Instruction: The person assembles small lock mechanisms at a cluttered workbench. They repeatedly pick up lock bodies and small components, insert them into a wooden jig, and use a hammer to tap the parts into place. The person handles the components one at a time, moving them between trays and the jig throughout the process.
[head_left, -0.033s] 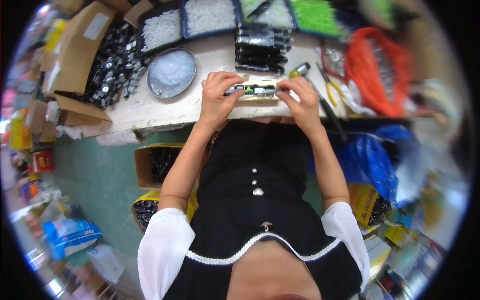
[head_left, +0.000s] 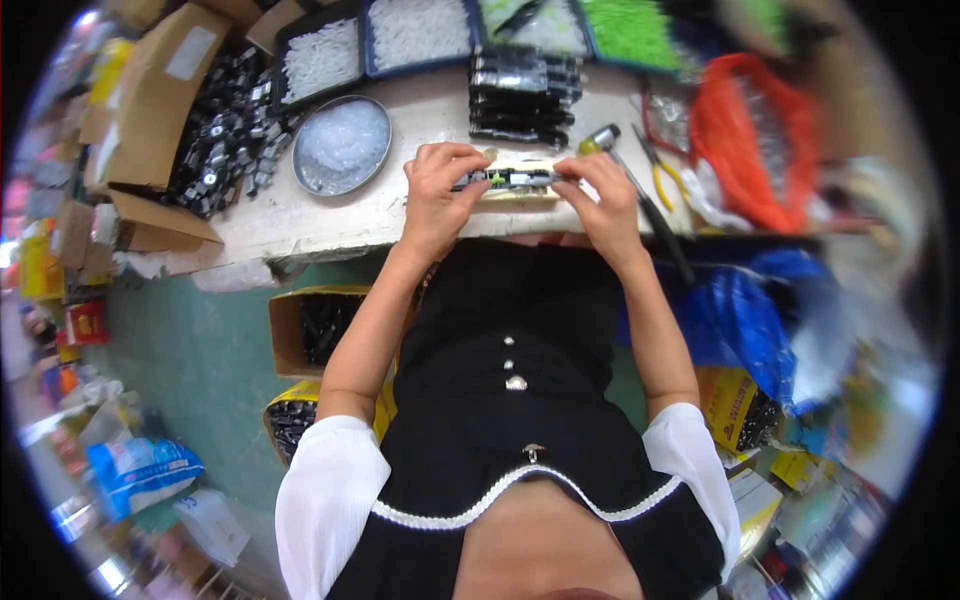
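Observation:
A slim, black rod-like assembly (head_left: 515, 179) with a bright green part and silvery ends lies level between my two hands, over a pale block (head_left: 520, 194) at the table's near edge. My left hand (head_left: 437, 188) is closed on its left end, thumb below and fingers above. At the other end, the thumb and fingers of my right hand (head_left: 603, 198) pinch the silvery tip. My fingers cover both ends, and its exact kind cannot be made out. Just beyond my hands lies a stack of similar black pieces (head_left: 525, 98).
A round metal dish (head_left: 386, 150) of translucent small parts stands left, near a carton (head_left: 150, 100) spilling black-and-silver pieces. Trays of white and green parts (head_left: 628, 35) line the back. Right are a yellow-headed hammer (head_left: 640, 190), yellow-handled pliers (head_left: 672, 190) and a red bag (head_left: 715, 150).

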